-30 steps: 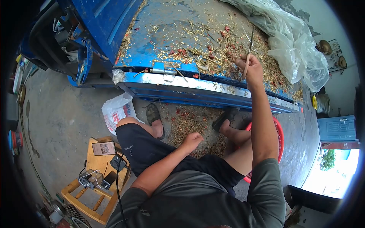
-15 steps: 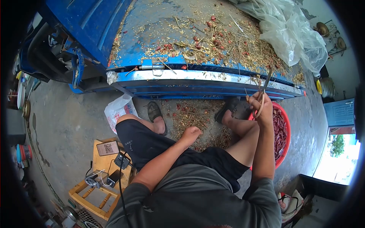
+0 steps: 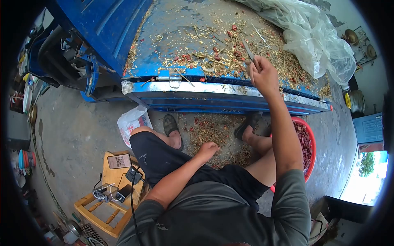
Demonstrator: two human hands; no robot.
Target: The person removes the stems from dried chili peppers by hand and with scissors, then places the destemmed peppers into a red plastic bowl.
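My right hand (image 3: 264, 76) is closed round the handles of a pair of scissors (image 3: 248, 51), whose blades point up over the blue truck bed (image 3: 172, 39). Beneath the blades lie dry stems, yellow seeds and red pepper scraps (image 3: 236, 51). My left hand (image 3: 208, 151) hangs over my lap with its fingers curled together; what they hold, if anything, is too small to tell. Below and to the right of my right hand, a red basin (image 3: 313, 153) holds dried red peppers (image 3: 304, 143), partly hidden by my forearm.
Clear plastic sheeting (image 3: 314, 45) covers the bed's right side. A metal-edged side panel (image 3: 197, 87) runs across in front of me. Stems litter the floor (image 3: 205, 131) between my feet. A white bag (image 3: 133, 123) and a wooden chair (image 3: 108, 176) with a phone (image 3: 119, 161) are at left.
My right hand and the scissors have moved up and left, from beside the panel's edge to above the debris on the bed. The view has shifted slightly. My left hand stays over my lap.
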